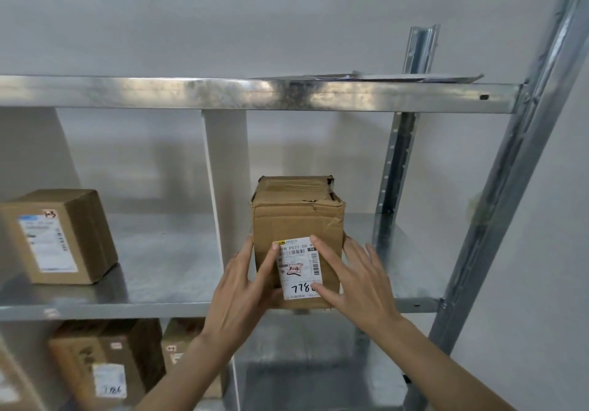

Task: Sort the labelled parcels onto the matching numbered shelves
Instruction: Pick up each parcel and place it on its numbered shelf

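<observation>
Head view. A cardboard parcel (298, 238) stands upright on the front edge of the middle shelf (159, 307), in the bay to the right of a white divider (224, 187); its long axis is vertical and its label (299, 267), hand-marked "778…", faces the camera. Both hands meet it from the front and below. The left hand (242, 286) lies against the parcel's left side, thumb across the label's left edge. The right hand (353, 278) is spread wide, fingers flat on the front face and right side. Neither hand closes around the parcel; each presses it with extended fingers, and they are about equally near. The parcel lies directly ahead of the hands, so any further move would presumably be a push straight back into the bay. The shelf is bare galvanised metal, with free space behind and right of the parcel. A second parcel (59, 237) sits well apart in the left bay; more parcels (108, 363) occupy the shelf below. Grey walls enclose the rack.
</observation>
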Tool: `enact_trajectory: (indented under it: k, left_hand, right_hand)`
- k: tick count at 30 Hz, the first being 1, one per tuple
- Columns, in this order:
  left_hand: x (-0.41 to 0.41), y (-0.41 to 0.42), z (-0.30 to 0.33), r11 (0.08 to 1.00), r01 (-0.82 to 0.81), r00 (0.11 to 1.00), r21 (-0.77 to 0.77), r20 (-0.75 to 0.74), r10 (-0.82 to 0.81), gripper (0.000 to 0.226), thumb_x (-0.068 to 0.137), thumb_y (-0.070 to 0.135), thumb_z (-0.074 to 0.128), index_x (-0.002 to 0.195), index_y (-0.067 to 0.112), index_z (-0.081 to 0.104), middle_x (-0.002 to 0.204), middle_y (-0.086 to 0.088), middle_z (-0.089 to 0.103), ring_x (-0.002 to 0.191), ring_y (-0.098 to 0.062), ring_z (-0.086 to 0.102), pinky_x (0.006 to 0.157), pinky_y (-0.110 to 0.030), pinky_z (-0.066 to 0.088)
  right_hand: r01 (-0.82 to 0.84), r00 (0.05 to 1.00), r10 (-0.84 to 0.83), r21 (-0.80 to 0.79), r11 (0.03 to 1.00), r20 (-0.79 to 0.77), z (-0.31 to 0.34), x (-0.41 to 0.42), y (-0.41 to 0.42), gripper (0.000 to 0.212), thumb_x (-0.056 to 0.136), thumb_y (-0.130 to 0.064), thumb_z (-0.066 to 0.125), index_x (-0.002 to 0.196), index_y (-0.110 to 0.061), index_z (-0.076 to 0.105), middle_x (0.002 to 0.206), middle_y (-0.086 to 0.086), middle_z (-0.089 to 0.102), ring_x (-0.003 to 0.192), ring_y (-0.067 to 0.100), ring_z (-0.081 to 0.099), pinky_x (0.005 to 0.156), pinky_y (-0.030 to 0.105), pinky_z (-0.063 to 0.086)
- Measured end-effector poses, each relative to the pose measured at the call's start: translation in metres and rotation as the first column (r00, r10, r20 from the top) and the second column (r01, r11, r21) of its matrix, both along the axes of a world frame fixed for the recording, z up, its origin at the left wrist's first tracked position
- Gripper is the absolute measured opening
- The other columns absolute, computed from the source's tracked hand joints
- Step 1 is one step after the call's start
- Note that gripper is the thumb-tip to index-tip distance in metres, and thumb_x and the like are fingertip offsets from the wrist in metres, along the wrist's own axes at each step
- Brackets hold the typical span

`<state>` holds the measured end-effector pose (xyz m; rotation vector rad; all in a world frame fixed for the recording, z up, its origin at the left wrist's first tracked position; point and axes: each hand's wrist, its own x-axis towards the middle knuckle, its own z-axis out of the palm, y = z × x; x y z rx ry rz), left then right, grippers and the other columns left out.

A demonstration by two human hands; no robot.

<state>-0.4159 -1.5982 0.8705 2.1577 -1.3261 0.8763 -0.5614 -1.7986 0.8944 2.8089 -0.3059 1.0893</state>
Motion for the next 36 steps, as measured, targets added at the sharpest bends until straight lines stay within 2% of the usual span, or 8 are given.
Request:
enact_trajectory:
  k: [4, 7, 11, 20, 25, 31, 33, 36]
  left_hand:
    - [-0.006, -0.002, -0.003, 0.999, -0.025, 1.0, -0.026, -0.014, 0.025, 0.109, 0.076, 0.056, 0.07, 0.162, 0.029, 0.008, 0.166, -0.026, 0.012, 0.137, -0.045, 0.046, 0.103, -0.051, 0.039]
    - [-0.005, -0.005, -0.01, 0.997, -0.074, 0.997, 0.015, 0.025, 0.074, 0.113, 0.076, 0.061, 0.073, 0.163, 0.023, 0.012, 0.166, -0.027, 0.007, 0.147, -0.044, 0.03, 0.112, -0.055, 0.03]
    - [0.002, -0.013, -0.012, 0.997, -0.076, 0.997, 0.026, -0.006, 0.076, 0.108, 0.081, 0.061, 0.069, 0.163, 0.023, 0.011, 0.168, -0.023, 0.005, 0.152, -0.04, 0.023, 0.115, -0.058, 0.035]
    - [0.021, -0.035, -0.009, 0.995, -0.096, 0.992, 0.008, -0.087, 0.097, 0.116, 0.077, 0.049, 0.082, 0.163, 0.027, 0.008, 0.168, -0.019, 0.005, 0.14, -0.041, 0.045, 0.106, -0.057, 0.047]
    - [0.033, -0.044, -0.009, 0.994, -0.105, 0.989, 0.006, -0.108, 0.105, 0.116, 0.079, 0.049, 0.08, 0.163, 0.029, 0.003, 0.169, -0.018, 0.004, 0.139, -0.04, 0.046, 0.103, -0.055, 0.049]
    - [0.035, -0.048, -0.01, 0.992, -0.129, 0.985, 0.014, -0.116, 0.129, 0.118, 0.078, 0.046, 0.082, 0.163, 0.03, 0.001, 0.169, -0.018, 0.004, 0.144, -0.041, 0.039, 0.104, -0.055, 0.047]
    - [0.033, -0.048, -0.009, 0.988, -0.151, 0.981, 0.022, -0.118, 0.153, 0.117, 0.079, 0.047, 0.081, 0.163, 0.031, 0.001, 0.169, -0.02, 0.001, 0.146, -0.042, 0.036, 0.106, -0.056, 0.045]
    - [0.025, -0.043, -0.005, 0.988, -0.152, 0.981, 0.022, -0.123, 0.153, 0.116, 0.08, 0.049, 0.079, 0.163, 0.03, 0.0, 0.168, -0.021, -0.002, 0.147, -0.044, 0.032, 0.11, -0.056, 0.04]
  right_hand:
    - [0.047, 0.999, -0.047, 0.004, 0.999, -0.026, -0.006, -0.004, 0.0, 0.118, 0.074, -0.075, 0.074, 0.165, -0.042, 0.007, 0.159, 0.019, 0.043, 0.143, 0.037, 0.048, 0.107, 0.065, 0.046]
    - [0.084, 0.994, -0.085, -0.032, 0.996, -0.062, -0.014, -0.006, -0.002, 0.119, 0.071, -0.079, 0.072, 0.165, -0.04, 0.011, 0.161, 0.021, 0.039, 0.142, 0.04, 0.049, 0.102, 0.068, 0.048]
    - [0.101, 0.991, -0.105, -0.05, 0.994, -0.086, -0.016, 0.0, -0.008, 0.115, 0.071, -0.079, 0.072, 0.165, -0.038, 0.018, 0.156, 0.019, 0.047, 0.138, 0.041, 0.053, 0.101, 0.07, 0.047]
    - [0.115, 0.985, -0.12, -0.051, 0.992, -0.123, -0.011, 0.03, -0.02, 0.114, 0.072, -0.074, 0.075, 0.164, -0.037, 0.02, 0.149, 0.019, 0.055, 0.136, 0.04, 0.055, 0.101, 0.07, 0.045]
    - [0.108, 0.986, -0.116, -0.07, 0.992, -0.117, -0.013, 0.044, -0.03, 0.116, 0.072, -0.071, 0.078, 0.165, -0.038, 0.017, 0.149, 0.02, 0.054, 0.136, 0.039, 0.055, 0.101, 0.068, 0.048]
    - [0.107, 0.99, -0.113, -0.07, 0.992, -0.088, -0.016, 0.048, -0.034, 0.112, 0.074, -0.072, 0.074, 0.165, -0.038, 0.017, 0.148, 0.021, 0.054, 0.136, 0.04, 0.055, 0.1, 0.068, 0.048]
    - [0.1, 0.992, -0.104, -0.059, 0.993, -0.072, -0.016, 0.046, -0.033, 0.116, 0.074, -0.071, 0.075, 0.165, -0.039, 0.012, 0.151, 0.021, 0.051, 0.137, 0.04, 0.054, 0.1, 0.069, 0.048]
    - [0.096, 0.994, -0.098, -0.042, 0.994, -0.041, -0.014, 0.038, -0.03, 0.111, 0.075, -0.072, 0.073, 0.165, -0.039, 0.015, 0.157, 0.021, 0.045, 0.137, 0.041, 0.054, 0.1, 0.07, 0.048]
